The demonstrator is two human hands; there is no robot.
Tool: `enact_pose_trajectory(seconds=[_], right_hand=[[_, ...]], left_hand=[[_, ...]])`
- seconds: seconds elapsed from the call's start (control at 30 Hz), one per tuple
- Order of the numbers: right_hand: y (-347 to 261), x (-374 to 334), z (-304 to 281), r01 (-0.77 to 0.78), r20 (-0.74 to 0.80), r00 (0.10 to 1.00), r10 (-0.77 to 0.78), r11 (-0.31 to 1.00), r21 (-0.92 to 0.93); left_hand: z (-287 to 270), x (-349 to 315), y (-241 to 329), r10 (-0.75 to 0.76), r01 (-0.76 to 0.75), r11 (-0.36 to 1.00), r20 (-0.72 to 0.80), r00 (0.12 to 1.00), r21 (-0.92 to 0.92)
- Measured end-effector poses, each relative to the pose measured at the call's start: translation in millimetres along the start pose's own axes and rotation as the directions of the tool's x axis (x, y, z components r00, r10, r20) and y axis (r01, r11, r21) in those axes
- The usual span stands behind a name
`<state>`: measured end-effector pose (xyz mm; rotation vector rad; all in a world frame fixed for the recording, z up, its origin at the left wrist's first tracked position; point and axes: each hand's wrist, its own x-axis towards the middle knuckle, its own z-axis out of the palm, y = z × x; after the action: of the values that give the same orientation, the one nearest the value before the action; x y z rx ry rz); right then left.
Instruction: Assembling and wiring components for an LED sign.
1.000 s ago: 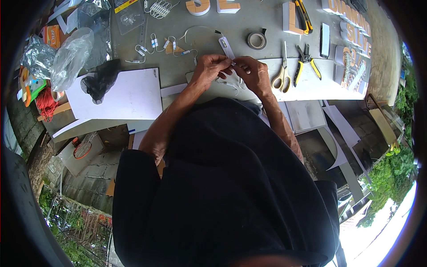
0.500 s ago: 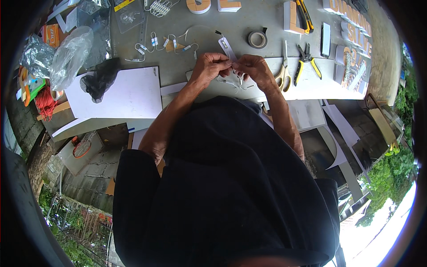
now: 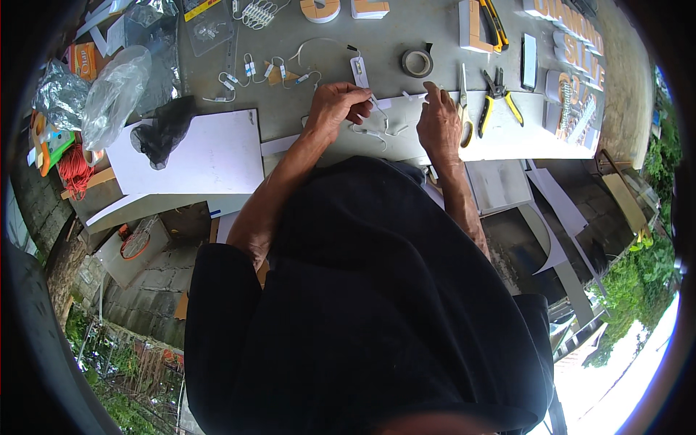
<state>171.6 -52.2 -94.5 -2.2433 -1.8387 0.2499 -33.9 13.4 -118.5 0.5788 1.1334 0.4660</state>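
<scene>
My left hand (image 3: 336, 109) is closed, thumb and forefinger pinching at the lower end of a narrow white strip (image 3: 360, 75). A small LED module (image 3: 358, 67) lies on that strip, with a dark-tipped wire end above it. Thin white wires (image 3: 373, 133) with modules trail below my fingers onto the table. Apart from it, my right hand (image 3: 439, 125) hovers back-up beside the scissors (image 3: 465, 109), its forefinger stretched out and the other fingers partly hidden. By its fingertips is a small white sliver (image 3: 413, 96); whether they touch it I cannot tell.
Wired LED modules (image 3: 250, 69) lie left of my hands. A dark tape roll (image 3: 417, 63), wire strippers (image 3: 497, 101) and a yellow cutter (image 3: 495, 25) are to the right, near white block letters (image 3: 576, 43). Plastic bags (image 3: 116, 87) and a white sheet (image 3: 203, 152) fill the left.
My hands were together, both pinching at the strip's lower end. My right hand has come away to the right, and its fingers have loosened. My left hand stays with the strip.
</scene>
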Motion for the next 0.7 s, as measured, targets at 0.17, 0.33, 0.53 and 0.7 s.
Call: enact_pose_trajectory(seconds=[0.17, 0.33, 0.53, 0.7], right_hand=[[-24.5, -12.4, 7.4, 0.015, 0.114, 0.99, -0.083, 0.867, 0.497], [-31.6, -9.0, 27.5, -0.228, 0.204, 0.97, 0.129, 0.773, 0.592], [-21.4, -8.6, 27.7, -0.278, 0.163, 0.961, 0.225, 0.775, 0.568], [-14.3, -7.8, 23.1, -0.292, 0.195, 0.956, 0.218, 0.737, 0.609]], left_hand=[[1.8, 4.1, 0.2, -0.039, 0.042, 0.999, -0.086, 0.996, 0.034], [9.8, 7.4, 4.7, -0.003, 0.009, 0.998, -0.084, 0.996, 0.063], [0.4, 8.9, 20.5, 0.314, -0.227, 0.816, -0.079, 0.946, 0.531], [-6.3, 22.2, 29.9, 0.771, -0.621, -0.039, 0.419, 0.479, 0.783]])
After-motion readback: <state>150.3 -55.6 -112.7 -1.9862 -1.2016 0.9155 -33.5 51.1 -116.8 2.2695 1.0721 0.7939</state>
